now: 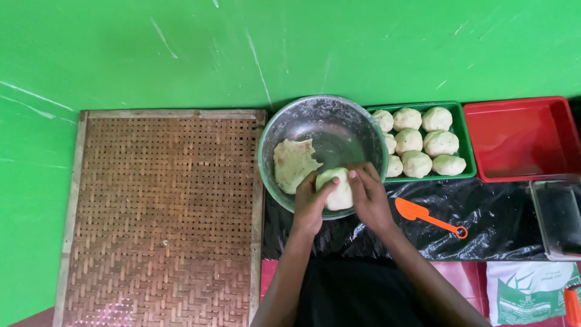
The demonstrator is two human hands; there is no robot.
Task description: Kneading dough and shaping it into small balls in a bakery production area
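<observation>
Over the near rim of the round, flour-dusted steel bowl (324, 121), a pale, smooth ball of dough (336, 189), cupped between both hands. Left hand (311, 203) curled against its left side, thumb across the top; right hand (368, 197) wrapped round the right side, fingers closed on it. Soft and yielding by the look, light, probably a little tacky: best cradled from the sides and beneath, not pinched. Inside the bowl, a flattened ragged piece of dough (292, 162). Just right of the bowl, a green rectangular tray (462, 134) of finished dough balls (419, 142), then a red plastic tub (520, 139). On black plastic sheeting (484, 224), an orange spatula (423, 215). At left, a woven bamboo mat (163, 212).
</observation>
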